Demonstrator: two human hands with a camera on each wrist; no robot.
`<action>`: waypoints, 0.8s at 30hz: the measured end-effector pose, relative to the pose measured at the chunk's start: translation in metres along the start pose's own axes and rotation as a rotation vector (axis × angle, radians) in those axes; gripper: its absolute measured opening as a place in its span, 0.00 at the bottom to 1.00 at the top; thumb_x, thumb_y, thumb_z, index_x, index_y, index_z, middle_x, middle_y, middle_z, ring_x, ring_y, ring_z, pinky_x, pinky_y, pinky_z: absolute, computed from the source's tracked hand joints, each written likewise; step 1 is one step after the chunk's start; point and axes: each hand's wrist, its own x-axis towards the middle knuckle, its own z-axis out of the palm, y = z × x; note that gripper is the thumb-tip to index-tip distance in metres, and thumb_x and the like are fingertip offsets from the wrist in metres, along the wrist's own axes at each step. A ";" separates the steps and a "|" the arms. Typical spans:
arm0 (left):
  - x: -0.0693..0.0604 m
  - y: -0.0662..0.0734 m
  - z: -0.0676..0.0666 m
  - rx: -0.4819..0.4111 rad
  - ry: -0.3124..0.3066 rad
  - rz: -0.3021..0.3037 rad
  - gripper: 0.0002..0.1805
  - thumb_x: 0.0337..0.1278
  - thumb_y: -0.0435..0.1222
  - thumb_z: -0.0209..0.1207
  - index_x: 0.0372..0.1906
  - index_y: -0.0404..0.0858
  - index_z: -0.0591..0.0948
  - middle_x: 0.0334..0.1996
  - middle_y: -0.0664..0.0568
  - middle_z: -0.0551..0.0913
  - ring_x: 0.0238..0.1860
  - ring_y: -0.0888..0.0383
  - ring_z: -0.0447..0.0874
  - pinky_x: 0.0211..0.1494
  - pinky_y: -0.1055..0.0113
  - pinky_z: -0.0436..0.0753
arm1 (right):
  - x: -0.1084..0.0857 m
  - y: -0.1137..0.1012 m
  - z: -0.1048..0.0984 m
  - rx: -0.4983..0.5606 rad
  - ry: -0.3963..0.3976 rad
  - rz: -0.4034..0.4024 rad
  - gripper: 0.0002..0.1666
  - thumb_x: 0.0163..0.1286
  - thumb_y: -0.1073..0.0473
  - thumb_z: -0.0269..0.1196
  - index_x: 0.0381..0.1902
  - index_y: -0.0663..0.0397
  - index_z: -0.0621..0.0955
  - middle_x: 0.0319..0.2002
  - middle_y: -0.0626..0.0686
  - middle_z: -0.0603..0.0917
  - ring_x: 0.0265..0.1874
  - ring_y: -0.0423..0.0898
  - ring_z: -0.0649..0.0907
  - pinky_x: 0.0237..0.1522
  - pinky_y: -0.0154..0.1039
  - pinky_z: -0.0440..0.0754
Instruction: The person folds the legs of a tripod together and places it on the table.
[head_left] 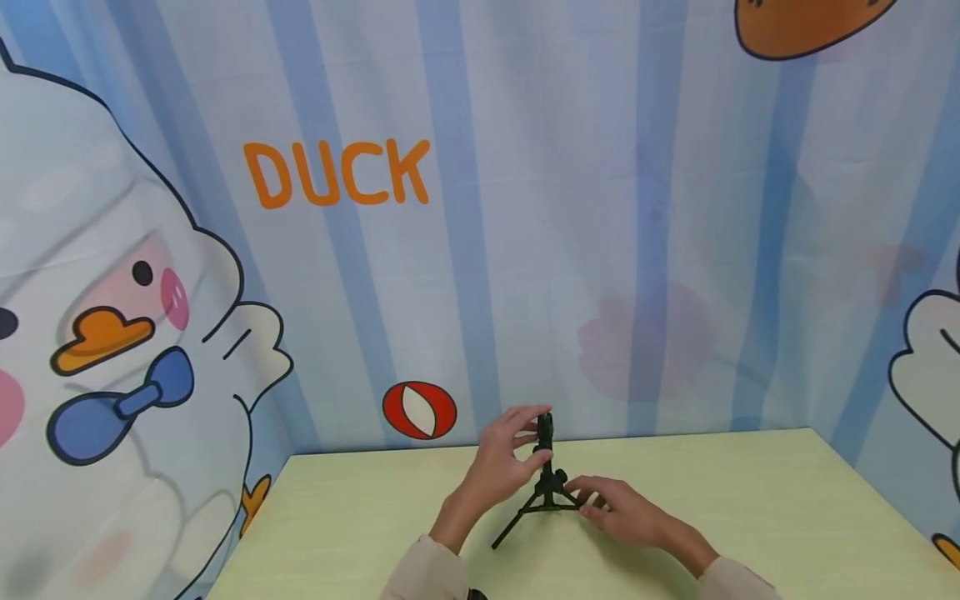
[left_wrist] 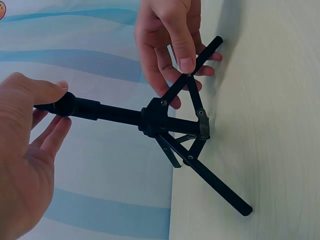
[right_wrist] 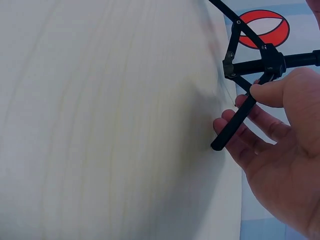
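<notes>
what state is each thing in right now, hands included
tripod: upright, held by both hands; whether its feet touch the table is unclear
tripod legs: spread apart
left hand: gripping the tripod's upper end
right hand: pinching one leg
backdrop: hanging, lightly creased

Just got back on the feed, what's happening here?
A person is handling a black mini tripod with both hands. The left hand grips its upper end, while the right hand pinches one leg between thumb and fingers. The tripod stands roughly upright at the table, legs spread; whether every foot touches the surface isn't clear.
</notes>
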 end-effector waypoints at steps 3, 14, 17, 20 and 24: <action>0.002 0.000 0.002 -0.023 0.006 -0.011 0.33 0.61 0.21 0.67 0.70 0.42 0.77 0.61 0.46 0.79 0.55 0.46 0.84 0.60 0.50 0.85 | 0.002 0.002 0.000 0.046 -0.010 0.019 0.19 0.79 0.68 0.56 0.65 0.65 0.78 0.49 0.62 0.83 0.38 0.53 0.85 0.34 0.37 0.82; 0.004 0.004 0.002 0.032 -0.031 -0.037 0.33 0.62 0.22 0.66 0.71 0.42 0.76 0.62 0.45 0.79 0.56 0.49 0.84 0.61 0.58 0.85 | 0.004 0.013 -0.015 0.371 -0.204 0.141 0.24 0.81 0.65 0.52 0.71 0.65 0.73 0.46 0.61 0.82 0.34 0.49 0.83 0.37 0.42 0.82; 0.003 0.006 0.001 0.043 -0.042 -0.041 0.33 0.63 0.22 0.66 0.71 0.42 0.76 0.61 0.46 0.79 0.55 0.50 0.84 0.60 0.62 0.85 | 0.004 0.012 -0.016 0.437 -0.219 0.163 0.26 0.79 0.67 0.53 0.72 0.66 0.72 0.46 0.64 0.83 0.36 0.51 0.83 0.37 0.42 0.81; 0.003 0.008 0.000 0.046 -0.053 -0.051 0.33 0.63 0.22 0.66 0.72 0.43 0.76 0.61 0.46 0.79 0.56 0.50 0.84 0.60 0.65 0.84 | 0.003 0.012 -0.016 0.484 -0.231 0.168 0.29 0.74 0.73 0.52 0.73 0.69 0.70 0.46 0.66 0.82 0.35 0.51 0.82 0.36 0.41 0.80; 0.003 0.010 0.000 0.053 -0.058 -0.061 0.33 0.64 0.22 0.65 0.72 0.43 0.76 0.61 0.46 0.79 0.56 0.50 0.84 0.61 0.67 0.83 | 0.002 0.012 -0.017 0.521 -0.236 0.183 0.34 0.69 0.77 0.51 0.74 0.69 0.68 0.46 0.67 0.82 0.37 0.52 0.83 0.38 0.41 0.81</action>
